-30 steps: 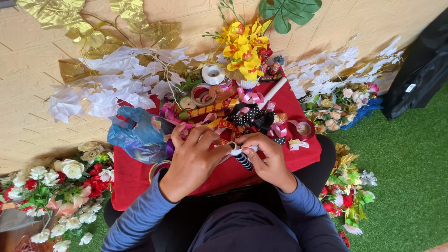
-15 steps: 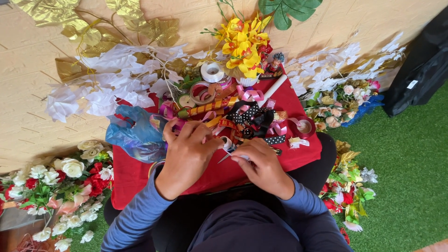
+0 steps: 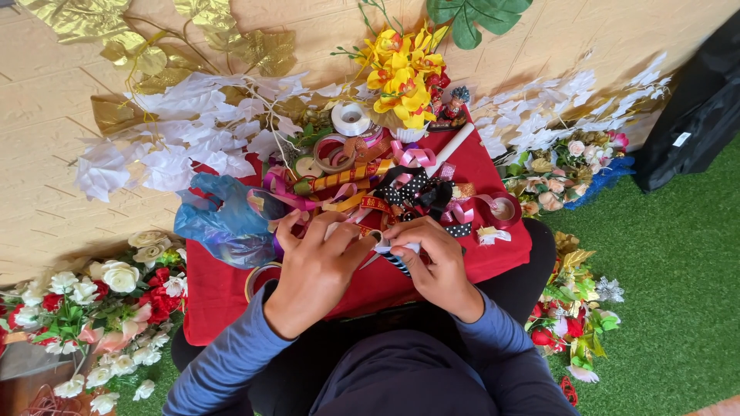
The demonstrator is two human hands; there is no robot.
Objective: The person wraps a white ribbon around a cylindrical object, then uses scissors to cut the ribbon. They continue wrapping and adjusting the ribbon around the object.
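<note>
We see the left hand [image 3: 312, 270] and right hand [image 3: 433, 258] pinched together on a striped ribbon piece [image 3: 391, 256] over the red cloth [image 3: 223, 289], close behind a tangle of ribbon rolls [image 3: 339, 154] and a black dotted bow [image 3: 416, 192]. A crumpled blue plastic bag [image 3: 223, 219] sits left, yellow flowers [image 3: 401, 77] behind. The fingers hide most of the ribbon.

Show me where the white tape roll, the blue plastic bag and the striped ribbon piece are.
white tape roll [image 3: 351, 118], head view, on its top ring.
blue plastic bag [image 3: 223, 219], head view, on its crumpled middle.
striped ribbon piece [image 3: 398, 264], head view, on the end below the right hand [image 3: 432, 258].
</note>
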